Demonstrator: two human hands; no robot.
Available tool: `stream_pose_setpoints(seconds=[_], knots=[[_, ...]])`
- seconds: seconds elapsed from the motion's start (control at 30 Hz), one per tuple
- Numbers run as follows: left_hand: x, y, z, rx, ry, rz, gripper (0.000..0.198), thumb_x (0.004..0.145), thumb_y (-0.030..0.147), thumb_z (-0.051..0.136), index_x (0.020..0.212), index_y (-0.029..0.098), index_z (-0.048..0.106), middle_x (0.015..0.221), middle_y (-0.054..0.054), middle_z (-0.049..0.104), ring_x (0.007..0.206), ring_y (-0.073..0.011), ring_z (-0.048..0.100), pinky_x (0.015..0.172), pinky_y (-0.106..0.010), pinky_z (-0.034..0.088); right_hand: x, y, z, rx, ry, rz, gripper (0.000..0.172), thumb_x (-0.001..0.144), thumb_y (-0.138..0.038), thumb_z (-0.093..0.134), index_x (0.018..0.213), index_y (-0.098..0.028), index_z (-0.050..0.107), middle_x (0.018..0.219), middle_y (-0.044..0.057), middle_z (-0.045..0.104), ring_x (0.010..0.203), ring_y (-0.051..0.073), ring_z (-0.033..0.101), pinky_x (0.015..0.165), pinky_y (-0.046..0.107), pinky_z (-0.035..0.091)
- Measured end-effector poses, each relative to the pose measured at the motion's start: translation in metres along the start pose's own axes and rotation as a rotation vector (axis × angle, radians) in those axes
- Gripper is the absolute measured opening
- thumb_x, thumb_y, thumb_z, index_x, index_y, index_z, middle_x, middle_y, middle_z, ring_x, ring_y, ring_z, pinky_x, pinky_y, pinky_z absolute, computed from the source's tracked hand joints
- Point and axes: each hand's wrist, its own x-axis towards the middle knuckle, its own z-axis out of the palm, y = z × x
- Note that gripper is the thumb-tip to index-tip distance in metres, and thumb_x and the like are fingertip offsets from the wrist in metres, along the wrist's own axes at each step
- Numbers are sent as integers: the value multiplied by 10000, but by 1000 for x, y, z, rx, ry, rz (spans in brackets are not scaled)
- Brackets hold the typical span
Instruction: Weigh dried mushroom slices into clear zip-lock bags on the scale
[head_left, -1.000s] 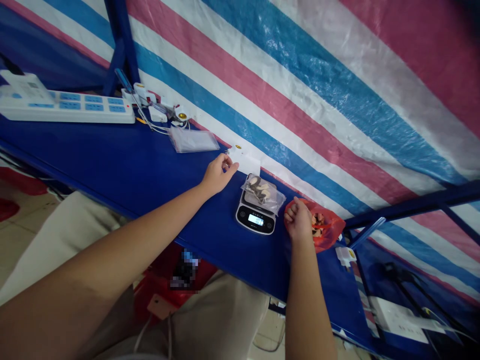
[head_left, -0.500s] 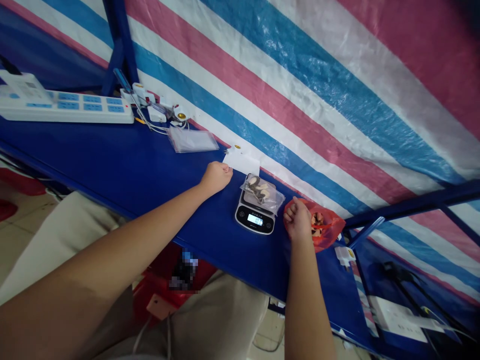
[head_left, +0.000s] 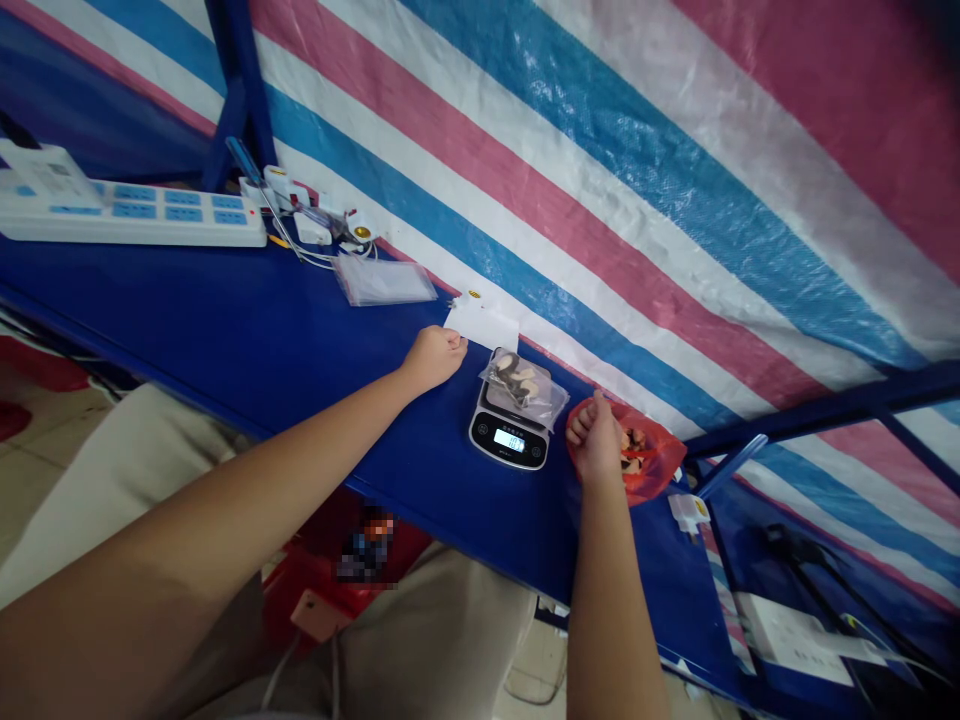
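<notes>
A small kitchen scale (head_left: 508,441) with a lit display stands on the blue table. On its pan lies a clear plastic bag (head_left: 551,395) holding pale and dark flat pieces. My left hand (head_left: 435,358) is closed in a loose fist left of the scale, beside a white sheet of paper (head_left: 484,327); nothing shows in its fingers. Right of the scale my right hand (head_left: 598,440) is closed over the near left side of a red plastic bag (head_left: 656,462). Orange-brown and dark pieces show inside that bag. Whether these fingers grip the bag is hidden.
A stack of clear bags (head_left: 386,281) lies behind my left hand, near plugs and a screwdriver (head_left: 244,160). A long power strip (head_left: 187,216) is at the far left. Striped sheeting (head_left: 525,200) backs the blue table (head_left: 225,330). A white plug (head_left: 688,510) sits on the right.
Both hands, the scale and the bags stay practically in place. The view shifts very slightly.
</notes>
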Motion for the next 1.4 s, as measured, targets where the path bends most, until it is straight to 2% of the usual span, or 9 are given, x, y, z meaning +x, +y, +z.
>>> stream_pose_setpoints(seconds=[0.17, 0.4, 0.5, 0.67, 0.83, 1.07, 1.4], knots=[[-1, 1, -1, -4, -3, 1, 496, 787, 221, 598, 462, 223, 223, 453, 64, 215, 470, -98, 218, 522, -297, 225, -1, -4, -1, -28, 4, -7, 475, 896, -491, 635, 609, -229, 361, 477, -118, 252, 359, 39, 203, 317, 177, 167], [-1, 3, -2, 11, -24, -30, 501, 803, 210, 601, 467, 219, 229, 454, 65, 223, 476, -98, 224, 534, -298, 224, -2, -3, -2, -71, 27, -62, 447, 839, -465, 696, 623, -230, 383, 459, -120, 297, 353, 33, 213, 321, 168, 158], [-1, 2, -2, 23, -29, -33, 504, 806, 207, 603, 469, 218, 229, 453, 66, 226, 477, -99, 230, 540, -299, 224, -3, -2, -1, -147, 58, -107, 479, 804, -507, 727, 630, -238, 372, 450, -115, 344, 347, 37, 264, 321, 170, 193], [-1, 2, -3, 31, -44, -23, 495, 816, 208, 597, 482, 217, 232, 464, 67, 224, 488, -97, 227, 547, -296, 223, -1, -1, -2, -298, 81, -192, 436, 770, -553, 735, 659, -234, 458, 475, -69, 509, 367, 68, 406, 333, 191, 288], [-1, 2, -3, 32, -45, -26, 493, 813, 209, 599, 484, 216, 232, 467, 67, 226, 492, -96, 230, 550, -297, 221, 0, 0, -4, -318, 70, -199, 452, 744, -585, 744, 667, -227, 478, 507, -52, 562, 383, 71, 438, 350, 191, 318], [-1, 2, -2, 28, -50, -31, 485, 801, 201, 594, 482, 217, 229, 458, 68, 227, 487, -94, 233, 542, -295, 212, -4, -2, 2, -335, -8, -188, 508, 678, -627, 798, 769, -224, 500, 636, -2, 682, 466, 104, 542, 413, 208, 398], [-1, -1, -1, 33, -52, -30, 480, 798, 207, 597, 493, 214, 227, 468, 67, 223, 494, -94, 230, 543, -294, 214, -6, 3, 9, -327, -127, -251, 430, 692, -505, 810, 895, -214, 568, 749, 25, 741, 527, 123, 564, 498, 242, 430]])
